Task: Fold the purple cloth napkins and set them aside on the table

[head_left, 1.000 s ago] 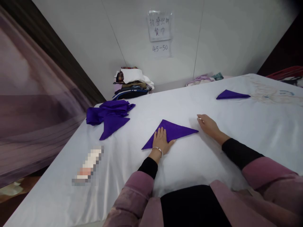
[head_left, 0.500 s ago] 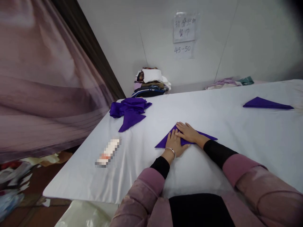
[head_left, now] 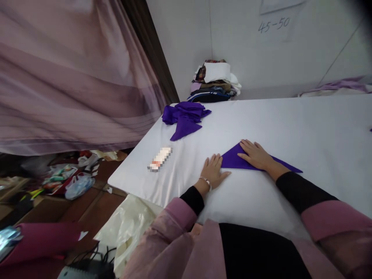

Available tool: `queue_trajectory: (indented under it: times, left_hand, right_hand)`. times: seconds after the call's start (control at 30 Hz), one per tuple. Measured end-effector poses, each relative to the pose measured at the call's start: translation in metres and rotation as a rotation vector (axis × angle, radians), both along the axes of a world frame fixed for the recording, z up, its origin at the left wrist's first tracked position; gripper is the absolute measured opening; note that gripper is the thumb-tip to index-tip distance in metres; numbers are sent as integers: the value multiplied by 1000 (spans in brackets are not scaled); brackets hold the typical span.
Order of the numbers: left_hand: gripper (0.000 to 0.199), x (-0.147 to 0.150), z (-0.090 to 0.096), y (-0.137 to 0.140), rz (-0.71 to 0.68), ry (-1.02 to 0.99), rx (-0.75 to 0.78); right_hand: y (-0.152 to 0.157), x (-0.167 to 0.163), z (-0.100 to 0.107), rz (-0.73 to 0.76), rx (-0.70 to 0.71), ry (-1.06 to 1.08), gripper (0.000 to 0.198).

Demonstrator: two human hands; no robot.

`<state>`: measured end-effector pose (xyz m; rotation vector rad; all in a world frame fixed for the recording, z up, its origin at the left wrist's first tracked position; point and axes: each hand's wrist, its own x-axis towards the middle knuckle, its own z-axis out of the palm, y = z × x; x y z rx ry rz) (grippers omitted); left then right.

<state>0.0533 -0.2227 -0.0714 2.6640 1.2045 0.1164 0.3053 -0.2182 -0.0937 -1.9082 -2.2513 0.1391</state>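
Note:
A purple cloth napkin (head_left: 235, 158), folded into a triangle, lies flat on the white-covered table (head_left: 250, 201). My right hand (head_left: 255, 154) rests on top of it, fingers stretched out near its upper point. At the napkin's left corner lies my left hand (head_left: 213, 170), open and flat, with its fingertips over that corner and its thumb spread on the tablecloth. A silver bracelet (head_left: 207, 182) circles the left wrist. Both palms face down, and part of the napkin is hidden under the hands.
A loose heap of purple cloths (head_left: 186, 116) sits at the table's far left. Nearer is a blurred-out flat object (head_left: 159, 159). Behind stands a stack of folded clothes (head_left: 215, 81). A pink curtain (head_left: 87, 85) hangs at left, above bags and boxes on the floor.
My left hand has slid left along the napkin to its left corner, away from my right hand. My right hand stays on the napkin. The view has turned left and down.

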Motion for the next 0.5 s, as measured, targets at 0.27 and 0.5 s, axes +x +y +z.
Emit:
queue_trajectory:
  times: [0.27,0.5]
  left_hand:
    - [36,-46,-6,9,241,-285,-19]
    - [12,-37,-7,20,241,-341,-41]
  right_hand:
    - [0,0,3,0,-14,20,67]
    - [3,2,-2,-10,7,16,66]
